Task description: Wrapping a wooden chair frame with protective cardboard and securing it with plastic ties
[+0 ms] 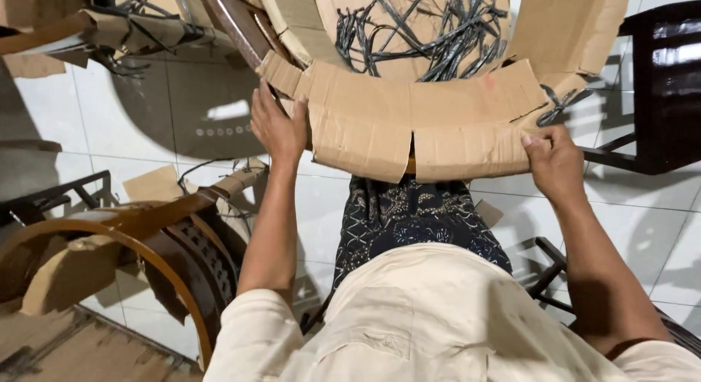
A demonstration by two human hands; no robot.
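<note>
A curved band of brown cardboard (pixel 409 123) wraps the front edge of a round wooden piece before me, its lower edge cut into flaps. My left hand (pixel 277 126) presses flat on the band's left end. My right hand (pixel 551 159) pinches the band's lower right corner between thumb and fingers. Behind the band lies a bundle of black plastic straps (pixel 423 32) on more cardboard.
A curved dark wooden chair frame (pixel 146 236) partly wrapped in cardboard stands at lower left. A dark wooden chair (pixel 668 83) is at right. More wrapped wooden parts (pixel 87 28) lie at upper left on the white tiled floor (pixel 642 229).
</note>
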